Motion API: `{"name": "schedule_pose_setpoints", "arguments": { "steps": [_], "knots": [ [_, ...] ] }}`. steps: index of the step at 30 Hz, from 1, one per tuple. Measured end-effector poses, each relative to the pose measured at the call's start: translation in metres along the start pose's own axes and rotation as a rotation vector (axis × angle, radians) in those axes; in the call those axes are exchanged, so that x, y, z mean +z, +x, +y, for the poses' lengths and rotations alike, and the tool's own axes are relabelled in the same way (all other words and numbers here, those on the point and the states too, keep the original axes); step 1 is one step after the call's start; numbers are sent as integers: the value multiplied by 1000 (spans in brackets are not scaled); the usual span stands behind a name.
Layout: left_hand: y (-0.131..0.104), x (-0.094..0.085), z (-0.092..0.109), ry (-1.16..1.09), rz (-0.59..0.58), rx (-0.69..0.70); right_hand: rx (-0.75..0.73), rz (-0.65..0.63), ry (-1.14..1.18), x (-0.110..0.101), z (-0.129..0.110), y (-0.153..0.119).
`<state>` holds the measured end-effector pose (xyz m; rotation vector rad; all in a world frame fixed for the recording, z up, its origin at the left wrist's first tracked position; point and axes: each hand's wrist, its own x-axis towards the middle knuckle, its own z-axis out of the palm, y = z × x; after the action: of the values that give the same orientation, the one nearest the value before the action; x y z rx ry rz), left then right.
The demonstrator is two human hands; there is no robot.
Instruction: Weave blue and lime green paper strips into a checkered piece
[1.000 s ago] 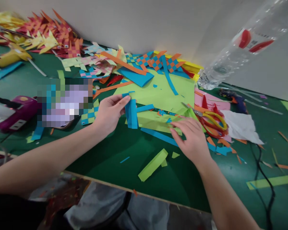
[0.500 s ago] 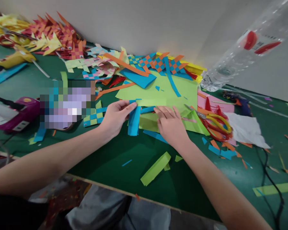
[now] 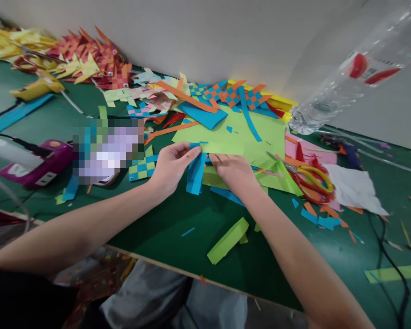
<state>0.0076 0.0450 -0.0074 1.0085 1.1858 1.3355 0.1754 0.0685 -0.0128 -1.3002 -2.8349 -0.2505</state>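
Observation:
My left hand (image 3: pixel 169 169) is closed, pinching a blue paper strip (image 3: pixel 195 176) that hangs down and a light-green paper strip (image 3: pixel 222 147) that reaches to the right. Close beside it, my right hand (image 3: pixel 233 169) has its fingers bent together at another blue strip, just below the green one; its fingertips are partly hidden. A larger light-green sheet (image 3: pixel 260 130) lies behind both hands. Left of my left hand rests a woven blue-and-green paper fish (image 3: pixel 142 170). Yellow-handled scissors (image 3: pixel 315 178) lie to the right.
A phone (image 3: pixel 109 153), a purple power socket (image 3: pixel 43 164) and a yellow glue gun (image 3: pixel 37 87) are at the left. Red woven fish (image 3: pixel 99 59) pile by the wall. A plastic bottle (image 3: pixel 349 77) leans at the right. A folded green strip (image 3: pixel 228 242) lies near the table's front edge.
My right hand has moved left, closer to my left hand, and its fingers have drawn together along the blue strip. My left hand keeps its pinch. The whole view has shifted slightly.

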Motion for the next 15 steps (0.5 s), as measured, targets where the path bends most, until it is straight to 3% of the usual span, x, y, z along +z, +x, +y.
{"name": "schedule_pose_setpoints", "arguments": {
  "steps": [4, 10, 11, 13, 15],
  "knots": [
    [0, 0, 2, -39, 19, 34, 16, 59, 13, 2, -1, -2],
    [-2, -1, 5, -58, 35, 97, 230, 263, 175, 5, 16, -12],
    [-3, -1, 5, -66, 49, 114, 249, 391, 281, 1, 22, -16],
    [-5, 0, 7, -81, 79, 136, 310, 530, 342, -11, 33, -25],
    [-6, 0, 7, -93, 85, 127, 406, 768, 627, -23, 42, -35]
  ]
}}
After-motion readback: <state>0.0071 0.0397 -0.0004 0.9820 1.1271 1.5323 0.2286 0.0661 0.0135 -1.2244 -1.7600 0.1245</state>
